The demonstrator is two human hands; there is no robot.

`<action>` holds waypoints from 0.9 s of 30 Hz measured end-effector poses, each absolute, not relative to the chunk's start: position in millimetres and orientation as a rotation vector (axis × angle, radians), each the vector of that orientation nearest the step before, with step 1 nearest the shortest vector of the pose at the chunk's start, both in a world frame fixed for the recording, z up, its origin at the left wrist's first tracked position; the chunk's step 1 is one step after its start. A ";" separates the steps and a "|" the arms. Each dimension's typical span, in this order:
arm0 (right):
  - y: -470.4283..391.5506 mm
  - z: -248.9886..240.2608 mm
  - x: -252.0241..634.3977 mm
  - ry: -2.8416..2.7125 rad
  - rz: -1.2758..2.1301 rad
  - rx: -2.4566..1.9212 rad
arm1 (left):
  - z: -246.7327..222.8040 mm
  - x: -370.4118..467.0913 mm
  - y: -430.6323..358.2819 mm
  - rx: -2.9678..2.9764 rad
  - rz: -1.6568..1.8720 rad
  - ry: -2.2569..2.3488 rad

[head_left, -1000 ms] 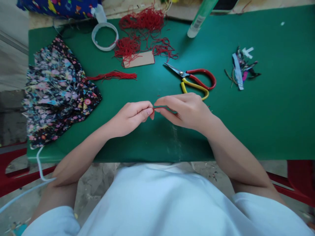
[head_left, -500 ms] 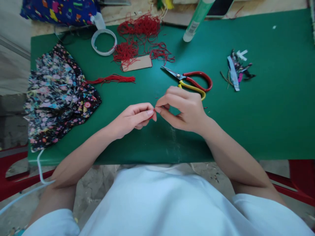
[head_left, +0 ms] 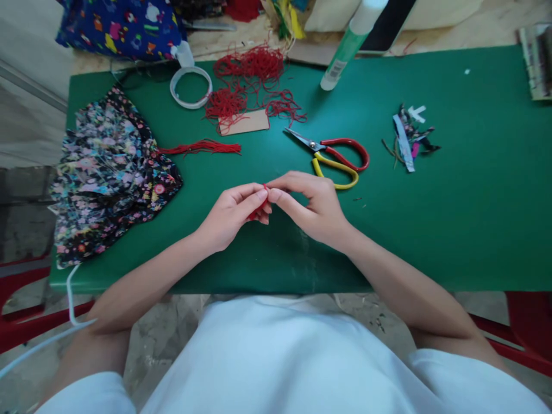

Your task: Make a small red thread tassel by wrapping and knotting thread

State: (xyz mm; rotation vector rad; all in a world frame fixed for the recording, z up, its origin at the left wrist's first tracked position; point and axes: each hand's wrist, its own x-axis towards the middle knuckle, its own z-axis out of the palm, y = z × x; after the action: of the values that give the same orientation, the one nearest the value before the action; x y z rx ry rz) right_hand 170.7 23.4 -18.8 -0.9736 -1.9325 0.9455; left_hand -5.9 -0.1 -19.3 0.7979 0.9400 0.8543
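My left hand (head_left: 233,215) pinches a small bit of red thread (head_left: 254,215), mostly hidden behind the fingers. Touching it at the fingertips is my right hand (head_left: 314,208), its thumb and forefinger closed on the top of the same red thread. Scissors (head_left: 321,150) with one red and one yellow handle lie just beyond my right hand, blades slightly apart. A red tassel (head_left: 207,147) lies on the green mat, with one end against a floral cloth (head_left: 112,178) at the left. Tangled red thread (head_left: 254,66) is heaped farther back, partly over a cardboard piece (head_left: 245,122).
A tape roll (head_left: 191,87) lies near a blue patterned pouch (head_left: 121,29) at the back left. A green-and-white tube (head_left: 345,54) rests at the back centre. Fabric scraps (head_left: 409,138) lie to the right on the green mat (head_left: 466,218).
The view has shifted, so the table items sit slightly lower. My right hand has turned and its fingers now meet my left fingertips; more red thread shows under my left hand.
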 end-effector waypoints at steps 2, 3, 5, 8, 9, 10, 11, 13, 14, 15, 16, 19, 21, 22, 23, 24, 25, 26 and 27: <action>21.9 -20.1 167.7 -1.831 1.116 -0.986 | -19.6 -5.6 -0.8 0.939 0.869 0.976; 21.4 -20.9 166.6 -1.774 1.163 -0.997 | -19.5 -5.5 -1.3 1.020 0.873 1.002; 21.1 -22.1 165.1 -1.673 1.194 -1.018 | -19.0 -5.3 -2.6 1.170 0.873 1.066; 21.0 -22.3 164.1 -1.582 1.204 -1.035 | -17.7 -5.2 -4.6 1.342 0.859 1.147; 20.9 -22.1 163.8 -1.572 1.205 -1.038 | -17.3 -5.1 -5.1 1.384 0.859 1.168; 20.6 -22.0 163.4 -1.569 1.209 -1.037 | -17.0 -5.0 -5.4 1.418 0.860 1.184; 20.2 -22.1 163.0 -1.567 1.212 -1.035 | -16.9 -4.8 -5.7 1.439 0.864 1.195; 19.0 -22.6 162.0 -1.553 1.224 -1.024 | -17.6 -4.1 -5.5 1.427 0.882 1.196; 18.2 -23.1 161.6 -1.536 1.236 -1.017 | -18.5 -3.7 -5.3 1.392 0.898 1.184; 17.4 -23.5 161.2 -1.515 1.249 -1.006 | -19.7 -3.2 -4.9 1.338 0.921 1.167; 16.7 -24.0 160.9 -1.496 1.260 -0.993 | -21.0 -2.7 -4.4 1.270 0.948 1.145; 15.0 -25.2 160.7 -1.473 1.241 -0.951 | -24.3 -1.2 -3.2 1.010 1.028 1.068; 14.8 -25.7 160.8 -1.475 1.208 -0.928 | -24.3 -0.4 -2.6 0.841 1.050 1.020; 15.0 -25.8 160.8 -1.473 1.208 -0.921 | -23.6 -0.2 -2.3 0.771 1.051 0.999; 15.2 -26.0 160.7 -1.468 1.222 -0.912 | -22.6 -0.1 -1.9 0.710 1.048 0.979; 15.5 -26.1 160.5 -1.458 1.251 -0.901 | -21.6 -0.1 -1.5 0.657 1.043 0.963; 15.8 -26.2 160.2 -1.438 1.291 -0.891 | -20.6 -0.3 -1.0 0.611 1.038 0.949; 16.2 -26.2 159.8 -1.408 1.344 -0.882 | -19.8 -0.6 -0.4 0.572 1.034 0.938; 16.5 -26.3 159.4 -1.366 1.407 -0.875 | -19.3 -0.8 0.1 0.540 1.034 0.931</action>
State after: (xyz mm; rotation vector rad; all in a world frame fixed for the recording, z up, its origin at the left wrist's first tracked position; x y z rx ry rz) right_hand 159.4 16.5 -26.3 -0.8750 -1.3658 1.4066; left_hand -0.8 0.1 -19.3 0.5401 0.9306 1.0343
